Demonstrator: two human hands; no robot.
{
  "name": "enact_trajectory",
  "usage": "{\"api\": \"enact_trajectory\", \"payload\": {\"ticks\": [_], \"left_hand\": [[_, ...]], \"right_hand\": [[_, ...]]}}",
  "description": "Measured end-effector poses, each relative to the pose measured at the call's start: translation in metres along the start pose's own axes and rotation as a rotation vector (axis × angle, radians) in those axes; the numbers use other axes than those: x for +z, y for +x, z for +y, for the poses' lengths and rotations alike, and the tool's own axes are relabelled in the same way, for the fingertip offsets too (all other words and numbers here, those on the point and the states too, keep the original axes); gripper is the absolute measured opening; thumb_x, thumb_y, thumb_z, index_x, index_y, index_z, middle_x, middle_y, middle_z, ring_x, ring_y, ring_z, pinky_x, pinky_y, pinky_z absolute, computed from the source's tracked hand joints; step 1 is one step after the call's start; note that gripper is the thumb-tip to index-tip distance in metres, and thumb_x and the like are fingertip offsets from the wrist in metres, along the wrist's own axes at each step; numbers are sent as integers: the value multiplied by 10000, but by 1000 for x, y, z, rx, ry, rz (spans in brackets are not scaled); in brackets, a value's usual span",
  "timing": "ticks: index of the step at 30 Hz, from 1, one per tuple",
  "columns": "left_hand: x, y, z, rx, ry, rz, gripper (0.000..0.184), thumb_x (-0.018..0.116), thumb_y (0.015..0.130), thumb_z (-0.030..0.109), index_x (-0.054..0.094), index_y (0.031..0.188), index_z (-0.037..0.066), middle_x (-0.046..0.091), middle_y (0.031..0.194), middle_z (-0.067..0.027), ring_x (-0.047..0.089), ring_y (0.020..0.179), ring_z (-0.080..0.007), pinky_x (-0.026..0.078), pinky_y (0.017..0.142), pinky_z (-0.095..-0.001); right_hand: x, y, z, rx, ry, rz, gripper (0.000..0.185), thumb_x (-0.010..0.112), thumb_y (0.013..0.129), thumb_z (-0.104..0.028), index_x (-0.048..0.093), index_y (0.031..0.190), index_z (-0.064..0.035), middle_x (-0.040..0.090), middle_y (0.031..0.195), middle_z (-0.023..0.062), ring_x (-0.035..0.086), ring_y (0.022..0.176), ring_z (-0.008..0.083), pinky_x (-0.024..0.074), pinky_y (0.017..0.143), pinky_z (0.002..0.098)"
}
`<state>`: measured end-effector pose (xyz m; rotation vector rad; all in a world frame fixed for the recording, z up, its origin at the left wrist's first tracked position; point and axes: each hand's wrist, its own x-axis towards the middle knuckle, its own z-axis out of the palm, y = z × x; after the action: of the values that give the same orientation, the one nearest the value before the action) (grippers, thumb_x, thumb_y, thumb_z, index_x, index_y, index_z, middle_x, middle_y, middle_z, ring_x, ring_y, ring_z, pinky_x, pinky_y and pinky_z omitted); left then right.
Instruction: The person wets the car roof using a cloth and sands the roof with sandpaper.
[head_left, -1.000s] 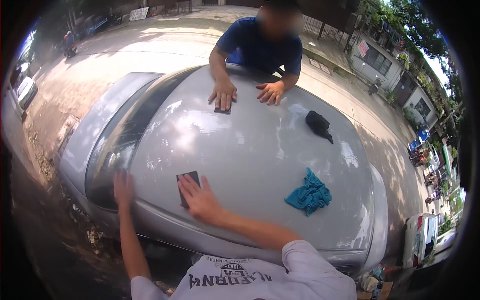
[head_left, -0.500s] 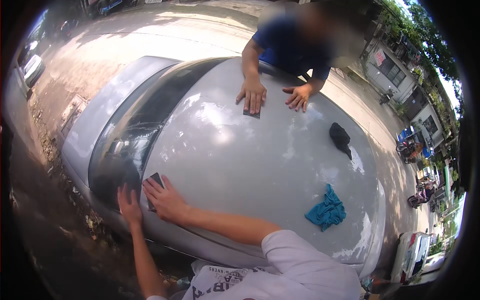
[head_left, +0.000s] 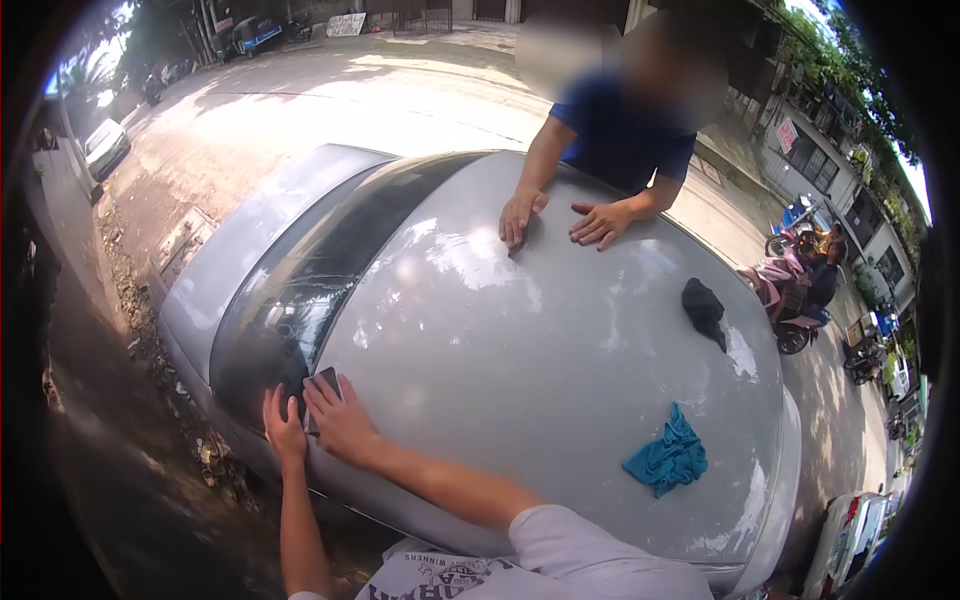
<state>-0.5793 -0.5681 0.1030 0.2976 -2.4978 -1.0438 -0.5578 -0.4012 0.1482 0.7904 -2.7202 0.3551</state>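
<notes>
My right hand (head_left: 342, 422) lies flat over a dark sheet of sandpaper (head_left: 329, 377), pressing it on the grey car roof (head_left: 470, 370) near the top edge of the glass. Beside it my left hand (head_left: 286, 428) rests with fingers stretched at the lower corner of the dark car window (head_left: 262, 358); nothing shows in it. Across the roof, a co-worker in a blue shirt (head_left: 625, 135) has one hand (head_left: 522, 212) on a small dark piece, likely sandpaper, and the other hand (head_left: 600, 222) flat on the roof.
A crumpled teal cloth (head_left: 668, 458) and a black cloth (head_left: 704, 312) lie on the roof to the right. Motorcycles with a rider (head_left: 800, 275) are on the street at the right. A white car (head_left: 845, 545) stands at the lower right, another car (head_left: 106, 148) at far left.
The view has shifted, so the car sits lower and farther right. My hands are closer together. The co-worker's hand on the dark piece has turned, and the motorcycle on the right has come nearer.
</notes>
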Motion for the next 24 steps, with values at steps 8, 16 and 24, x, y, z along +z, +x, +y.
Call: {"api": "enact_trajectory", "payload": {"ticks": [8,16,24], "left_hand": [[0,-3,3,-37,35,2,431,597,932,365,604,1331,203,458,1491,-135,387,1401,-311,279,1148,-445],[11,-5,2,-128,133,-30,500,557,936,461,534,1397,269,376,1554,-109,305,1450,-300,242,1164,-498],[4,-8,2,-2,74,43,383,600,953,320,606,1314,193,487,1463,-137,436,1361,-322,347,1110,-404]], "right_hand": [[-107,-132,253,815,-203,76,629,435,1007,-403,331,1500,-27,257,1610,100,237,1477,293,208,1143,613],[-108,-198,91,491,-23,5,667,583,928,-284,348,1489,-11,253,1609,134,217,1487,336,137,1158,633],[-95,-85,218,454,-67,51,615,493,986,-365,353,1490,-42,314,1581,104,277,1462,302,156,1152,636]]}}
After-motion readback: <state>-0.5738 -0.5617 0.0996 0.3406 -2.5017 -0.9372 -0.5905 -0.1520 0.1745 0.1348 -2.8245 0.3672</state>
